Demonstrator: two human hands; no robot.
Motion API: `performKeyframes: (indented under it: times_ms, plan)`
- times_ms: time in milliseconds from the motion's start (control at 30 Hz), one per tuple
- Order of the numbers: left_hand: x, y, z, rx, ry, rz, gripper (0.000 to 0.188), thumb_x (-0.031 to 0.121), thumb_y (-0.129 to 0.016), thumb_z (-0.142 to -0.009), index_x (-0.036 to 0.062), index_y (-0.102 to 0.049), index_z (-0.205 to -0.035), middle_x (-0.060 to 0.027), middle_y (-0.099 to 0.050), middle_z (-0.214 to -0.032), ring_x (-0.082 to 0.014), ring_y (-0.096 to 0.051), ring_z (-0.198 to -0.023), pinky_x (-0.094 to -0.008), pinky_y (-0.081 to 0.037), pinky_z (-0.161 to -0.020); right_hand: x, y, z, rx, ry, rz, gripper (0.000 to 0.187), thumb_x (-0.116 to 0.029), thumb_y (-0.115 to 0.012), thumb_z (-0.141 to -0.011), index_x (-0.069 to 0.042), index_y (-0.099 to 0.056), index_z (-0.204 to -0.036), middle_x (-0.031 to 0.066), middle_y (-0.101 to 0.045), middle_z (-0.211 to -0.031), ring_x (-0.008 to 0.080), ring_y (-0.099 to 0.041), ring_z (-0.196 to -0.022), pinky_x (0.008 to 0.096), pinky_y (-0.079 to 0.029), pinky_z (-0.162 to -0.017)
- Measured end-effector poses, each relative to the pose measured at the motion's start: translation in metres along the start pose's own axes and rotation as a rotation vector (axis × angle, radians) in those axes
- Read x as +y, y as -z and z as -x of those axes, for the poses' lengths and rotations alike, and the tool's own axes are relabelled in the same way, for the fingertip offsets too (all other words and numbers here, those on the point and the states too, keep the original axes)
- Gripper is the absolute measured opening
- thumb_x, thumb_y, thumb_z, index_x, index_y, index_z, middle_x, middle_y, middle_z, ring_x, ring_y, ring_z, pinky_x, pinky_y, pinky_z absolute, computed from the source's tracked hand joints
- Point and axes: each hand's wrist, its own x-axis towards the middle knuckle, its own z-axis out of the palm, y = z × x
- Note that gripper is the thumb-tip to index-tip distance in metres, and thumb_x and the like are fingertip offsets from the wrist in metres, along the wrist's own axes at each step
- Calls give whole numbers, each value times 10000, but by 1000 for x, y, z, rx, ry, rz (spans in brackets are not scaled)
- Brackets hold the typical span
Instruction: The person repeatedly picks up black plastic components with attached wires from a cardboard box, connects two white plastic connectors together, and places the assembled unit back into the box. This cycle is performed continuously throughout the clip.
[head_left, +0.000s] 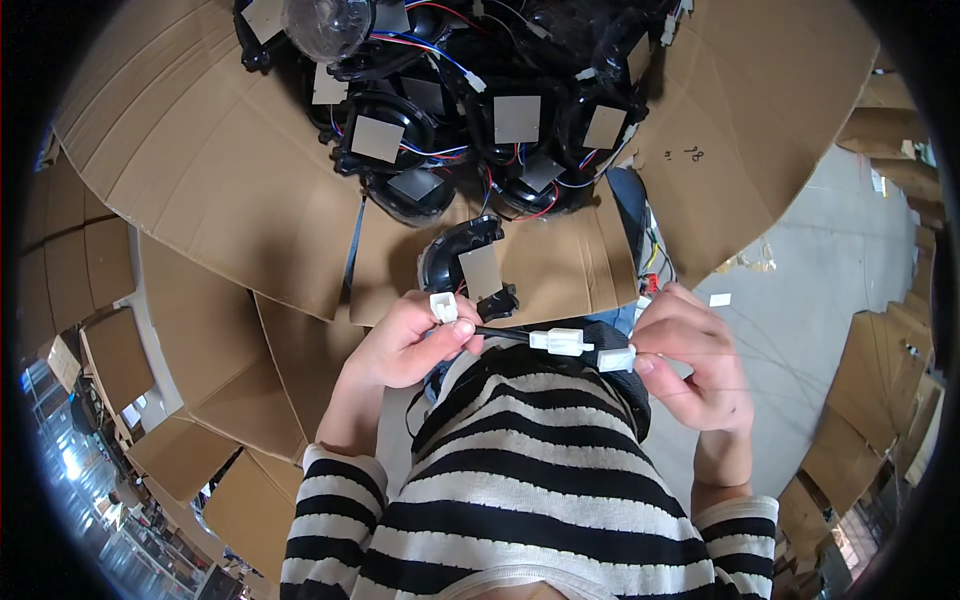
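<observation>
My left hand (405,345) pinches a black cable (502,333) between thumb and fingers. At the cable's end is a white plug connector (558,342), pointing right. A second white connector (443,307) sits at the fingers of the same hand. In my right hand (692,362), thumb and forefinger grip another white connector (616,358). Its tip is close to the plug on the cable; whether they touch I cannot tell. Just beyond my left hand, a curved black plastic part (455,255) with a square grey plate (481,272) lies on the cardboard.
Ahead stands an open cardboard box with wide flaps (220,170). Inside, black plastic housings (410,195) with grey plates and loose coloured wires (430,45) are piled up. More cartons (215,350) stand at left. Grey floor (800,290) shows at right, with cartons (855,400) beyond.
</observation>
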Motion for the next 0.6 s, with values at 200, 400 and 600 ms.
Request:
performKeyframes:
  times_ms: [200,400,600]
  plan:
    - [-3,6,-4,-143,-147,-103,195,133,-428,-857,0,-530,-756,-45,-558,-658,-123,-487,-545,-248,-385,-512,-1,-4,-3,-33,-16,-30,26,-12,-569,-683,-4,-546,-691,80,-498,-644,224,-447,-580,311,-361,-517]
    - [-1,9,-7,-183,-173,-167,204,139,-424,-861,0,-527,-753,-59,-557,-657,-162,-512,-576,-266,-400,-547,1,-6,-3,-62,-55,27,34,-7,-563,-676,-6,-530,-670,88,-481,-633,239,-448,-584,321,-365,-516]
    - [11,7,-16,-222,-82,-178,212,163,-420,-873,8,-515,-763,-52,-560,-678,-148,-515,-628,-255,-400,-601,0,-13,-5,34,-78,181,24,6,-549,-681,1,-526,-678,93,-476,-631,246,-437,-580,317,-358,-528]
